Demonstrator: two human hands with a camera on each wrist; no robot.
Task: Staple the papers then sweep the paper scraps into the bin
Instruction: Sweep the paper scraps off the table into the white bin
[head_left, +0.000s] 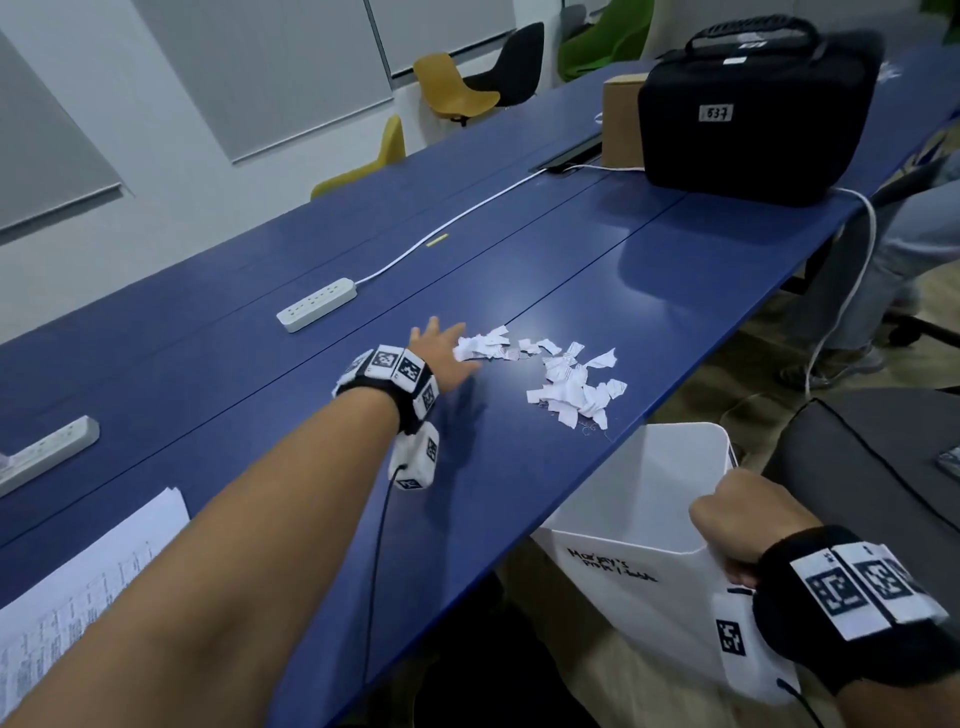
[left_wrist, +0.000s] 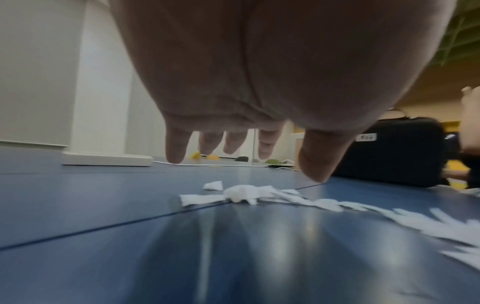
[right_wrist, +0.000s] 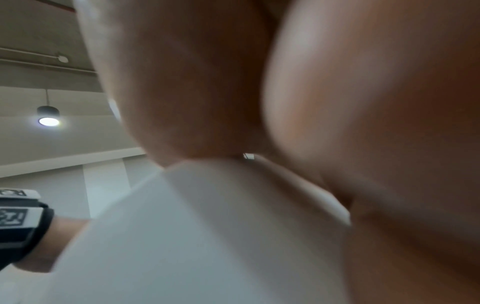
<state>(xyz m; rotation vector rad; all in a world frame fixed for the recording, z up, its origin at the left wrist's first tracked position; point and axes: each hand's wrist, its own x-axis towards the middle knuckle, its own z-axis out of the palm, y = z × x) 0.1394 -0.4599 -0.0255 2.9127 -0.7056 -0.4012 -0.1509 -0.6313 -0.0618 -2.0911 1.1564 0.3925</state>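
White paper scraps (head_left: 566, 376) lie in a loose pile on the blue table (head_left: 260, 374) near its right edge. My left hand (head_left: 441, 353) hovers flat just left of the pile, fingers straight and spread; in the left wrist view the fingers (left_wrist: 176, 148) hang above the scraps (left_wrist: 244, 194) without touching them. A white bin (head_left: 639, 499) hangs below the table edge under the pile. My right hand (head_left: 737, 525) grips the bin's rim (right_wrist: 233, 185). The printed papers (head_left: 88, 592) lie at the near left.
Two white power strips (head_left: 317, 304) (head_left: 47, 452) and a white cable (head_left: 467, 213) lie farther back on the table. A black case (head_left: 753, 109) and a cardboard box (head_left: 621, 119) stand at the far right. Chairs line the far side.
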